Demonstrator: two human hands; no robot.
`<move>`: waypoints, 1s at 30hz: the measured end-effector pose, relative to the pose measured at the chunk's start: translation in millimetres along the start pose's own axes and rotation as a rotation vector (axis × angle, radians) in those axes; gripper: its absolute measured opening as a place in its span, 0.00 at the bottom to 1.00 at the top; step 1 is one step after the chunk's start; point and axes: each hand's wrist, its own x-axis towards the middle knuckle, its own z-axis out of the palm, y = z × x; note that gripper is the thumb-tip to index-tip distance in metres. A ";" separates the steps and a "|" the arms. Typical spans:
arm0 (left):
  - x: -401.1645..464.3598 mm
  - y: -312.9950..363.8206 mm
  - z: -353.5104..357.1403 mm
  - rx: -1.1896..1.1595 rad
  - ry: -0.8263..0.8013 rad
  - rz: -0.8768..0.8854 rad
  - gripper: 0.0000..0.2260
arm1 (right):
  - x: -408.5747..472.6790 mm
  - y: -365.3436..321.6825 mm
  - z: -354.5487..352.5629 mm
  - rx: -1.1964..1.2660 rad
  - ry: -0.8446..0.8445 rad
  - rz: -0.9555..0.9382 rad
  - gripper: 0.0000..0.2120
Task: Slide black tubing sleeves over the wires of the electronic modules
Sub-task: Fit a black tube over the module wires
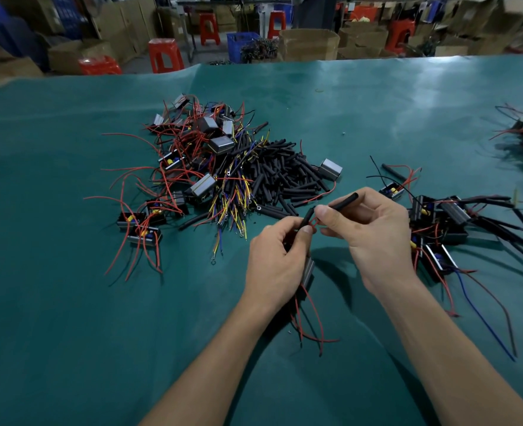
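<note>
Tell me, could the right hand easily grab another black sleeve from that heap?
Probably not at once: the right hand already pinches a black sleeve. The heap of sleeves lies just beyond it, nothing between.

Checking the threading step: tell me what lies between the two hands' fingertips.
In the head view, thin red wires bridge the gap between the left hand and the right hand, running between two short black tubing sleeves, one held by each hand.
</note>
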 end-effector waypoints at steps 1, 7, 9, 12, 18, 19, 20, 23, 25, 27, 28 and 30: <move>0.1 -0.6 0.0 -0.004 0.001 0.005 0.08 | 0.0 0.2 -0.3 0.003 -0.006 0.012 0.09; 1.2 -1.8 -0.6 0.009 -0.002 0.007 0.08 | 1.0 0.1 -0.4 0.067 -0.056 0.050 0.09; 1.4 -1.4 -0.6 0.011 -0.005 -0.001 0.09 | 2.5 -0.6 -2.6 0.076 -0.099 0.057 0.09; 1.0 -1.5 -0.5 0.021 -0.009 -0.009 0.09 | 4.9 0.6 -6.4 0.061 -0.121 0.080 0.08; 0.8 -0.8 -1.1 0.064 -0.027 0.012 0.12 | 5.6 1.2 -8.5 0.015 -0.167 0.091 0.09; 0.7 -0.5 -1.0 0.070 -0.030 0.020 0.13 | 5.5 0.8 -9.0 0.017 -0.171 0.098 0.09; 0.5 -0.3 -0.8 0.069 -0.029 0.025 0.13 | 5.5 0.4 -9.1 0.024 -0.174 0.106 0.09; 0.4 -0.6 -0.6 0.049 -0.005 0.013 0.13 | 4.6 -0.9 -7.6 0.053 -0.190 0.133 0.08; 0.5 -0.5 -0.2 0.022 0.003 0.003 0.09 | 4.0 -1.1 -6.6 0.068 -0.196 0.144 0.07; 0.7 0.1 0.1 0.000 0.009 0.002 0.06 | 4.2 -1.0 -6.8 0.078 -0.193 0.152 0.07; 0.8 0.6 -0.1 -0.008 0.013 0.005 0.05 | 4.2 -1.1 -6.7 0.081 -0.194 0.153 0.07; 1.0 1.6 -0.3 -0.021 0.017 0.010 0.05 | 3.8 -1.0 -6.7 0.081 -0.197 0.149 0.07</move>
